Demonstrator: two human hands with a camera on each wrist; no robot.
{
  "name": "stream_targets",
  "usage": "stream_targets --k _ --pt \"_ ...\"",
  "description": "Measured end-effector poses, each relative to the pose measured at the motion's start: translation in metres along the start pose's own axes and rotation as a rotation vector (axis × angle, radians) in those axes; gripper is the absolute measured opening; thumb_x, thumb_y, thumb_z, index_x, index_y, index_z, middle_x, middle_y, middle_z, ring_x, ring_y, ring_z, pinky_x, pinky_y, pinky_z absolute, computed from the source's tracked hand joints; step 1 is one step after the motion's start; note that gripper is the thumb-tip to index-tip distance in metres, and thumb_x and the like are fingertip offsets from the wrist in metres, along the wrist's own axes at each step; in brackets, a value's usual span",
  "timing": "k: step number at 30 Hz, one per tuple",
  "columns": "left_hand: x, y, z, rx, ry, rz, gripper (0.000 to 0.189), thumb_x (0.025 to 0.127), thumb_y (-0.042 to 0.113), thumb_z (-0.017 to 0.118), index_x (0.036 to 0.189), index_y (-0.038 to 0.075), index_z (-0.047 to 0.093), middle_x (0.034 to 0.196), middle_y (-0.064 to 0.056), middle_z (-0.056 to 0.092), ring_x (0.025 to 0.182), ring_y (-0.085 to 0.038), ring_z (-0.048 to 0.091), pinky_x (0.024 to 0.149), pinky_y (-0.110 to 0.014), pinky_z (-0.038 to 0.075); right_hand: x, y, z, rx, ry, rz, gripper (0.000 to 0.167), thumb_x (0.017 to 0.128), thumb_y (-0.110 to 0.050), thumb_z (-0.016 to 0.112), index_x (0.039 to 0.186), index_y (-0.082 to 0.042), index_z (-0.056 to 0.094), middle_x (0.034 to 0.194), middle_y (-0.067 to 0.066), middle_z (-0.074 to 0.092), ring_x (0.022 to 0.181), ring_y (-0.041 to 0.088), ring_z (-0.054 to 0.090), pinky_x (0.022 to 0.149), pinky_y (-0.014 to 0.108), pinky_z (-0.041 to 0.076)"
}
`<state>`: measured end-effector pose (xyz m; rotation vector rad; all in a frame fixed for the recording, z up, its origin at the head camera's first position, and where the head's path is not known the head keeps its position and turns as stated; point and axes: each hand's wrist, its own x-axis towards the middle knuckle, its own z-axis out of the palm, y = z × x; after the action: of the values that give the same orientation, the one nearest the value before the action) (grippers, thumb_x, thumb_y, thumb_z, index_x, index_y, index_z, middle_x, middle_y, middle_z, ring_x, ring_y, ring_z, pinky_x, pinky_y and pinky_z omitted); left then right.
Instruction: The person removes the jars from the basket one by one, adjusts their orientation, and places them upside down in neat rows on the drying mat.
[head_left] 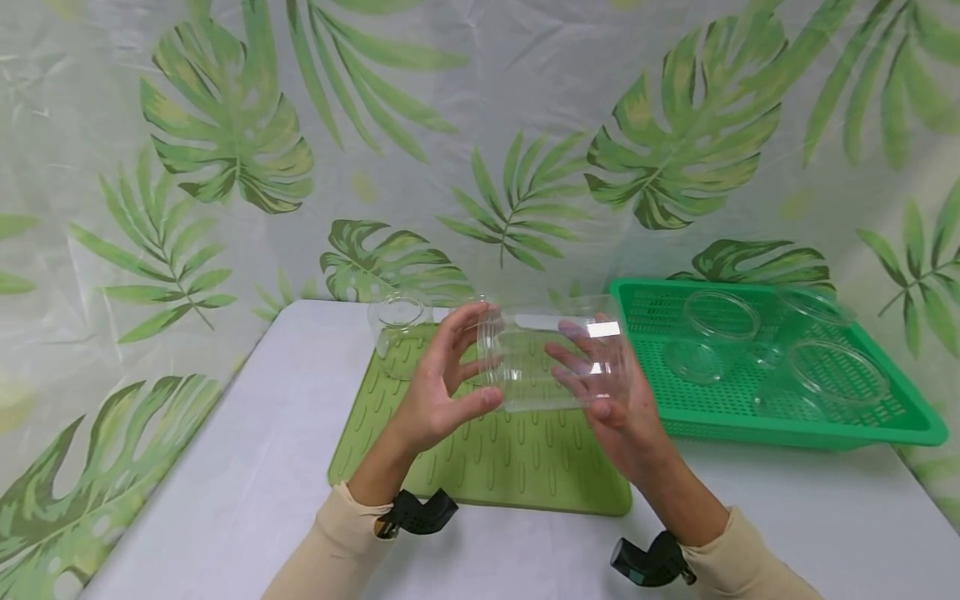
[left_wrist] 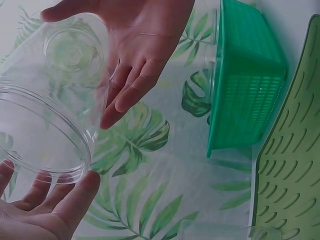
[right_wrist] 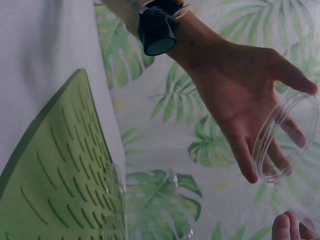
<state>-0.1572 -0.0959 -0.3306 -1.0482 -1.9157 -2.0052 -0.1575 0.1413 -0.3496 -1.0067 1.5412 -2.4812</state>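
Observation:
A clear plastic jar [head_left: 543, 367] lies sideways in the air above the green drying mat [head_left: 487, 475], held between both hands. My left hand [head_left: 431, 400] holds its ringed mouth, thumb in front and fingers behind; in the right wrist view that rim [right_wrist: 265, 145] sits against the fingers. At the base end, my right hand [head_left: 626, 421] grips the jar with thumb in front and fingers behind, showing through the wall. The left wrist view shows the jar's round base [left_wrist: 74, 52] beside the right palm. Another clear jar [head_left: 401, 346] stands on the mat's back left corner.
A green perforated basket [head_left: 750, 429] stands at the right, holding clear jars [head_left: 821, 387]. White cloth [head_left: 247, 433] covers the table, and a leaf-patterned curtain [head_left: 525, 100] hangs behind. Each wrist carries a small black camera [head_left: 423, 512].

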Motion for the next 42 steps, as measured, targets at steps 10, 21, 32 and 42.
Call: stream_targets --k 10,21,32,42 --pt "-0.006 0.006 -0.005 0.216 -0.038 -0.045 0.086 0.088 0.049 0.072 0.154 0.014 0.030 0.159 -0.010 0.033 0.147 -0.030 0.036 0.116 -0.048 0.041 -0.003 -0.003 -0.008 -0.147 0.022 -0.056 0.101 0.086 -0.040 0.077 0.158 -0.013 0.012 0.156 0.009 0.041 0.133 0.019 0.053 0.105 0.028 0.048" --pt "-0.027 0.027 -0.036 0.684 -0.153 0.026 0.082 0.081 0.016 0.080 0.151 0.011 0.037 0.153 -0.008 0.042 0.141 -0.024 0.043 0.110 -0.048 0.045 -0.015 -0.027 -0.031 -0.371 0.024 -0.042 0.103 0.082 -0.032 0.081 0.159 -0.011 0.015 0.156 0.008 0.042 0.133 0.015 0.052 0.102 0.023 0.048" --pt "-0.087 0.017 -0.085 1.005 -0.166 0.041 0.069 0.076 0.018 0.083 0.138 0.010 0.054 0.136 -0.005 0.059 0.130 -0.026 0.053 0.113 -0.027 0.039 -0.022 -0.050 -0.048 -0.749 0.029 0.003 0.113 0.069 0.005 0.085 0.158 -0.010 0.018 0.154 -0.010 0.044 0.132 -0.002 0.049 0.099 0.009 0.045" --pt "-0.117 -0.005 -0.108 1.115 -0.225 -0.076 0.062 0.076 0.022 0.084 0.131 0.006 0.060 0.131 -0.010 0.062 0.124 -0.028 0.058 0.102 -0.043 0.049 -0.031 -0.072 -0.054 -1.108 0.121 0.039 0.126 0.060 0.000 0.092 0.159 -0.026 0.017 0.152 -0.020 0.043 0.127 -0.015 0.044 0.091 0.002 0.039"
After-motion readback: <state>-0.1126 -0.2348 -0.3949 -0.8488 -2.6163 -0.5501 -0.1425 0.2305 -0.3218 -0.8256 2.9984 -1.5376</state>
